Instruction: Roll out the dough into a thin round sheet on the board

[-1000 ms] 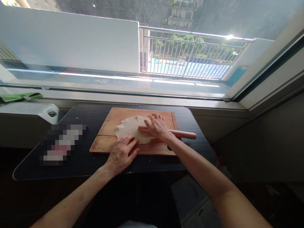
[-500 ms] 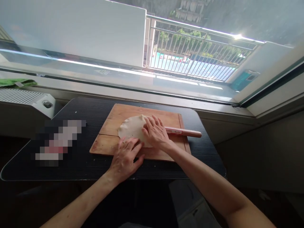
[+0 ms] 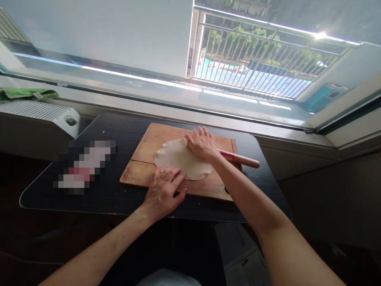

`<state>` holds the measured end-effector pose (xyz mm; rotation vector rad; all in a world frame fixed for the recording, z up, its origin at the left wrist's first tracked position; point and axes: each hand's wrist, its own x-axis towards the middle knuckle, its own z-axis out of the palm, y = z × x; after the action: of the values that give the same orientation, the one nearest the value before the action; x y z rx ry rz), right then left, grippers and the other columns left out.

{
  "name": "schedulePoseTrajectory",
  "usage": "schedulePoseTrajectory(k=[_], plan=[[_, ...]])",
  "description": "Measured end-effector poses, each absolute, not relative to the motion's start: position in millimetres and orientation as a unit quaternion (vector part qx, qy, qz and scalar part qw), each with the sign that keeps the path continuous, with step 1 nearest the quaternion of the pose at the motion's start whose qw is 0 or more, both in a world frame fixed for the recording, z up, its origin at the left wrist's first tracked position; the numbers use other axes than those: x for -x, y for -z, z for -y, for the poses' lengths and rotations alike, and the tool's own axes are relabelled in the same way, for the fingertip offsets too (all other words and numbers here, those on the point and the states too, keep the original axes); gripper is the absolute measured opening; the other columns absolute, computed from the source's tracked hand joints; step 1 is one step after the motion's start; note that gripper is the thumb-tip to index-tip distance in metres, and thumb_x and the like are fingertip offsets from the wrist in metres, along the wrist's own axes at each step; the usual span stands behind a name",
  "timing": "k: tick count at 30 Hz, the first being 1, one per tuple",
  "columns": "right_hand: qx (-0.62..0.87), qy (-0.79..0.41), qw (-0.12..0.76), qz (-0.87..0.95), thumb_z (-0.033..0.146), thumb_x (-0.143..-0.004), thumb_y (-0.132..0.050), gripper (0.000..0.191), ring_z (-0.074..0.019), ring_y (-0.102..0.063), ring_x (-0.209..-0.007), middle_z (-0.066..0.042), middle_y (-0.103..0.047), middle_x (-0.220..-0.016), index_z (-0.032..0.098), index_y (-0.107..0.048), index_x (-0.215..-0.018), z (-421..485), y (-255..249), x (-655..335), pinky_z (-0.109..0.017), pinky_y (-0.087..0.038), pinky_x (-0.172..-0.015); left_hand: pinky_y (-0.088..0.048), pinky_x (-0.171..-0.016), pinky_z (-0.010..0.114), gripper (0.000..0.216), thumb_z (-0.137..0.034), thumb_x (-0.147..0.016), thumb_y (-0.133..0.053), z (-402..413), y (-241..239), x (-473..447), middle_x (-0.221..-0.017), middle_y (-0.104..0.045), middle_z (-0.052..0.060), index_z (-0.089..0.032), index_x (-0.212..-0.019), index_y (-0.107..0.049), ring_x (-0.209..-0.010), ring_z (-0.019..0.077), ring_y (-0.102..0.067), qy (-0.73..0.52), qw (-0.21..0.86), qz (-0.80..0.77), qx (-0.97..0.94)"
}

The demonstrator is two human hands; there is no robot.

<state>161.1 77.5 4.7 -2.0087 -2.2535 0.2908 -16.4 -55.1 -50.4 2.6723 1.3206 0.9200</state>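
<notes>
A flat, pale sheet of dough (image 3: 178, 157) lies on a wooden cutting board (image 3: 137, 171). My left hand (image 3: 165, 188) rests at the near left edge of the dough, fingers spread over the edge of the board. Across the far right part of the dough lies my right hand (image 3: 202, 143), its fingers stretched out and pointing away from me. Just right of that hand a wooden rolling pin (image 3: 247, 160) with a red label reaches past the board's right edge; its left end is hidden behind my right hand.
The board sits on a black table (image 3: 101, 204) below a large window. A pixelated item (image 3: 86, 165) lies at the table's left. Beyond the table on the left stands a white radiator (image 3: 56, 113) with a green cloth (image 3: 26, 93) on it.
My right hand has slid away from me, to the dough's far edge, uncovering more of its right side. My left hand stays at the near edge. The view has shifted slightly.
</notes>
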Motion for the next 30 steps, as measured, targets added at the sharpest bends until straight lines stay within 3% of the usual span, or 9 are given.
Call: schedulePoseTrajectory(k=[4,9,13,15,18,22,27,30], plan=[[0.679,-0.11,0.038,0.725,0.056,-0.102,-0.029,0.06,-0.0338,-0.016,-0.152,-0.014,-0.027,-0.163,0.021,-0.042,-0.149,-88,-11,-160,-0.055,-0.02,-0.117,-0.03,-0.114,0.057,0.032,-0.032,-0.096,-0.052,56,49,16,-0.124,-0.066,0.013,-0.017,-0.121,-0.065,-0.119,0.0296,-0.058,-0.292,0.012,-0.426,-0.856],[0.601,-0.107,0.072,0.789,0.058,-0.102,-0.026,0.067,-0.0264,-0.013,-0.153,-0.01,-0.032,-0.162,0.019,-0.034,-0.155,-36,3,-152,-0.045,-0.013,-0.123,-0.03,-0.113,0.056,0.033,-0.029,-0.095,-0.053,55,51,16,-0.124,-0.065,0.013,-0.017,-0.123,-0.063,-0.121,0.0299,-0.057,-0.304,0.007,-0.422,-0.854],[0.666,-0.098,0.064,0.737,0.055,-0.102,-0.024,0.066,-0.0315,-0.013,-0.153,-0.014,-0.025,-0.164,0.015,-0.035,-0.154,-75,-2,-157,-0.053,-0.017,-0.121,-0.03,-0.113,0.057,0.031,-0.029,-0.096,-0.052,55,53,16,-0.123,-0.065,0.013,-0.017,-0.122,-0.063,-0.12,0.0296,-0.057,-0.305,0.001,-0.416,-0.857],[0.689,-0.133,0.029,0.712,0.054,-0.102,-0.026,0.061,-0.0332,-0.02,-0.151,-0.014,-0.032,-0.161,0.022,-0.041,-0.151,-93,-8,-160,-0.057,-0.024,-0.116,-0.03,-0.113,0.058,0.031,-0.03,-0.096,-0.051,55,53,16,-0.122,-0.066,0.013,-0.018,-0.121,-0.063,-0.118,0.0291,-0.058,-0.307,0.001,-0.417,-0.856],[0.622,-0.125,0.018,0.773,0.052,-0.102,-0.033,0.049,-0.0308,-0.027,-0.148,-0.01,-0.043,-0.154,0.031,-0.05,-0.143,-79,-9,-162,-0.056,-0.025,-0.115,-0.03,-0.114,0.058,0.031,-0.03,-0.096,-0.051,55,54,16,-0.123,-0.065,0.013,-0.019,-0.124,-0.062,-0.119,0.0292,-0.057,-0.31,0.006,-0.421,-0.852],[0.598,-0.113,0.056,0.792,0.055,-0.103,-0.026,0.059,-0.0291,-0.02,-0.151,-0.01,-0.034,-0.161,0.024,-0.042,-0.15,-54,-3,-160,-0.052,-0.02,-0.12,-0.029,-0.115,0.058,0.033,-0.029,-0.095,-0.053,55,55,15,-0.124,-0.065,0.012,-0.02,-0.125,-0.062,-0.121,0.0293,-0.057,-0.313,0.014,-0.421,-0.851],[0.676,-0.125,0.003,0.726,0.053,-0.1,-0.039,0.056,-0.0363,-0.014,-0.152,-0.01,-0.026,-0.164,0.03,-0.041,-0.151,-98,-15,-166,-0.062,-0.02,-0.117,-0.031,-0.114,0.058,0.032,-0.03,-0.096,-0.052,55,53,15,-0.123,-0.065,0.013,-0.018,-0.123,-0.064,-0.119,0.0292,-0.058,-0.314,0.014,-0.421,-0.851],[0.65,-0.121,0.016,0.75,0.053,-0.102,-0.032,0.059,-0.0334,-0.013,-0.153,-0.011,-0.027,-0.164,0.024,-0.039,-0.152,-84,-13,-160,-0.057,-0.02,-0.119,-0.03,-0.114,0.057,0.032,-0.029,-0.095,-0.052,55,52,14,-0.122,-0.066,0.012,-0.018,-0.122,-0.064,-0.119,0.0289,-0.058,-0.32,0.019,-0.422,-0.848]])
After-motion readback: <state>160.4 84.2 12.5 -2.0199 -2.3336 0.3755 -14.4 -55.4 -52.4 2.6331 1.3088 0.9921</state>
